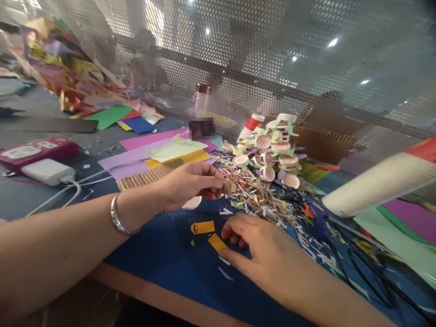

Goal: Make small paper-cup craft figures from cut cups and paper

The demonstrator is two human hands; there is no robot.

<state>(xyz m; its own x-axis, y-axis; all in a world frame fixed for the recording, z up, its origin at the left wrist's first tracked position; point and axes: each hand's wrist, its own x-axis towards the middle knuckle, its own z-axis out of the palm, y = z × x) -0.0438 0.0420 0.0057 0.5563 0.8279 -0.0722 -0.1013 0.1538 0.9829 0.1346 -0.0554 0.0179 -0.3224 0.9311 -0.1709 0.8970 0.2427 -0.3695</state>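
Observation:
My left hand point(190, 186), with a silver bangle on the wrist, is raised over the blue sheet point(170, 254) and pinches a small brown cardboard piece point(229, 187) between thumb and fingertips. My right hand point(259, 245) rests lower down with its fingers curled, their tips touching an orange paper strip point(217, 242). A second orange strip point(202, 227) lies just to the left of it. Behind my hands is a heap of paper scraps point(259, 195) and a stack of small round paper-and-cardboard pieces point(275, 154).
Coloured paper sheets point(160, 152) lie at the back left, with a white charger point(47, 171) and a pink box point(34, 152). A large glue tube point(378, 181) lies at the right. A perforated metal screen point(272, 54) closes the back. A wooden table edge point(153, 290) runs in front.

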